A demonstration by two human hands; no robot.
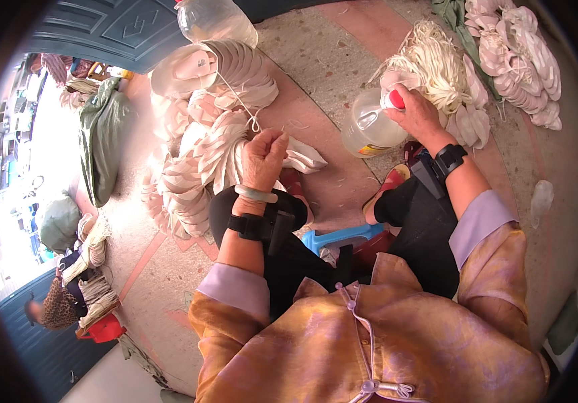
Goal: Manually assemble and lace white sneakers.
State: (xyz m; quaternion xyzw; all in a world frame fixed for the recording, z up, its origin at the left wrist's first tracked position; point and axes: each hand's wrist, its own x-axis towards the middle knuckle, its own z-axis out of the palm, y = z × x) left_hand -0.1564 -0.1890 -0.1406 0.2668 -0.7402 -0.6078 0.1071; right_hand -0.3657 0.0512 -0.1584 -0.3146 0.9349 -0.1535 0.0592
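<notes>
My right hand (420,119) is closed round the neck of a clear plastic jug (371,129), just by its red cap (396,99). The jug is tilted, and a yellow label shows low on it. My left hand (263,159) is a closed fist beside a big heap of whitish-pink, shoe-shaped pieces (218,144) stacked in fanned bundles. What the fist holds, if anything, is hidden. A white cord (238,101) runs over the heap and ends in a loop just above the fist. One pale piece (304,158) sticks out to the right of it.
A second clear jug (216,25) stands behind the heap. At the far right lie a bunch of cream cords (430,64) and more pale bundles (522,64). Green sacks (103,134) stand near the bright doorway, where another person (61,302) sits. Something light blue (343,236) is between my legs.
</notes>
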